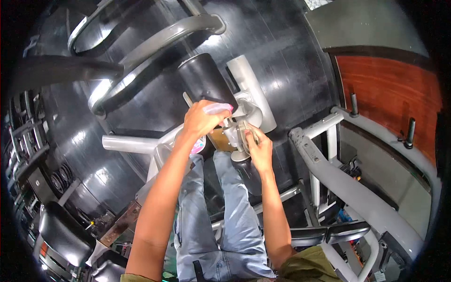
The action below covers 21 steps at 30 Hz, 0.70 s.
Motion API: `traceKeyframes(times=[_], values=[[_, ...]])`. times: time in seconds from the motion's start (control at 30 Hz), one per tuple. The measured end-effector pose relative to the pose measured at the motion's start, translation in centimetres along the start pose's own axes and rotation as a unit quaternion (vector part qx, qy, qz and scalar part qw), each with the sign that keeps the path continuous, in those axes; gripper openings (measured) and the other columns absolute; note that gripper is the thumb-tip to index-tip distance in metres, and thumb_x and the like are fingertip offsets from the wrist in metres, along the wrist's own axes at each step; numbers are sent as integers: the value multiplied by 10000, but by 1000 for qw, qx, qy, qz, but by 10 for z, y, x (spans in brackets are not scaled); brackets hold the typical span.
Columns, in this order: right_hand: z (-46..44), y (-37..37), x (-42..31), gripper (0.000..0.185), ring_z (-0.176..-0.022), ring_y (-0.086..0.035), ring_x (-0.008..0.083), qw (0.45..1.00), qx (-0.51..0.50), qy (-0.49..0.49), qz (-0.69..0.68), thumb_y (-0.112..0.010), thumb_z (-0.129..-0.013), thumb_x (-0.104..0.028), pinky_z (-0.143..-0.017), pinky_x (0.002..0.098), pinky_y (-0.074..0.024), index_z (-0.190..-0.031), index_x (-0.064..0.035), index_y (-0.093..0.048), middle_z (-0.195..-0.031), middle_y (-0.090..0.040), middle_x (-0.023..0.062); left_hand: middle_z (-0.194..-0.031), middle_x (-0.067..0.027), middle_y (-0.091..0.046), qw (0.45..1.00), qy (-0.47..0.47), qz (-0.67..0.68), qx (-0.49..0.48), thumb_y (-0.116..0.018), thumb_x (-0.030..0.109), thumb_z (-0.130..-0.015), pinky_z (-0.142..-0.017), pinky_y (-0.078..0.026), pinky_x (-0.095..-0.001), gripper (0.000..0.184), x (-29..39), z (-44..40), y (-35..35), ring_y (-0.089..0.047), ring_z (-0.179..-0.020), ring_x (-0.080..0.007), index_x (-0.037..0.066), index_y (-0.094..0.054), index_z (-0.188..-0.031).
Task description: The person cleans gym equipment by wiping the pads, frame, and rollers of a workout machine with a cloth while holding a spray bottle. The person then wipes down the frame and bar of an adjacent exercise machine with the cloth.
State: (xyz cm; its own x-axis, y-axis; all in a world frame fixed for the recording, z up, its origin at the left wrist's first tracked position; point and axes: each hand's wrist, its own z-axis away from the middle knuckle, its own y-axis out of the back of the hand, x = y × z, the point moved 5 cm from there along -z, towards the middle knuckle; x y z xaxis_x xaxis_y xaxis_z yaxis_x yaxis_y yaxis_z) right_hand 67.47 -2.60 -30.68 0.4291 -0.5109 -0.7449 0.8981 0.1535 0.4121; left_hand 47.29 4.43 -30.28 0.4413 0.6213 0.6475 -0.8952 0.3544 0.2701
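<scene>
Here we are over the gym machine, both hands in close, and our left grip [199,120] is closed around the upper part of what looks like a spray bottle [217,109]. Its pale head shows above the fingers, the pink tip pointing right, towards the right-hand side of the metal joint, while a colourful patch, probably the bottle's body, shows below the wrist. So the long axis seems to slant from that lower-left patch up to the head at upper right, though our hand hides the middle. Over on the other side, our right grip [259,148] is closed on a pale cloth [243,134], fingers bent and thumb in against it, and the cloth looks to be touching the right side of the metal joint [230,134]. That's the relation to watch: the joint sits between our two hands, the bottle's head just up and left of it, the cloth right beside it, and the right hand is the nearer one. Just above the left hand lies the black padded roller [205,77], tilted, its lower end close to the bottle's tip. Below, our jeans [230,197] run down the middle, and under the frame we have the dark floor [291,70].
</scene>
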Motion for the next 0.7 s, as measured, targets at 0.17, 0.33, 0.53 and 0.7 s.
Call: traceKeyframes(times=[0.17,0.33,0.53,0.7], values=[[27,-12,3,358,-1120,-642,235,998,2,-21,-52,-607,-969,-246,-980,335,-462,-1222,2,-660,-1183,-687,166,-664,-33,-680,990,-14,23,142,-701,318,-816,-477,-478,-271,266,-30,18,33,-600,-491,-122,62,-762,-856],[38,-20,-7,342,-1096,-645,246,1000,4,3,-24,-613,-965,-228,-979,349,-461,-1216,-2,-664,-1176,-689,158,-623,-36,-648,957,-37,-40,286,-696,361,-804,-468,-456,-294,324,-57,2,53,-580,-469,-129,43,-720,-750],[11,-25,-73,303,-1141,-611,285,989,51,121,71,-619,-949,-182,-1002,364,-445,-1204,-29,-677,-1200,-675,128,-716,-91,-674,979,-15,69,190,-694,386,-793,-614,-468,-348,324,-46,-4,67,-614,-617,-218,65,-733,-824],[-69,-69,-139,308,-1079,-597,294,918,87,350,165,-675,-894,-167,-964,373,-473,-1199,-123,-699,-1258,-662,65,-654,-33,-638,967,-73,113,215,-686,289,-827,-449,-422,-281,266,-52,-9,73,-534,-445,-102,24,-710,-816]])
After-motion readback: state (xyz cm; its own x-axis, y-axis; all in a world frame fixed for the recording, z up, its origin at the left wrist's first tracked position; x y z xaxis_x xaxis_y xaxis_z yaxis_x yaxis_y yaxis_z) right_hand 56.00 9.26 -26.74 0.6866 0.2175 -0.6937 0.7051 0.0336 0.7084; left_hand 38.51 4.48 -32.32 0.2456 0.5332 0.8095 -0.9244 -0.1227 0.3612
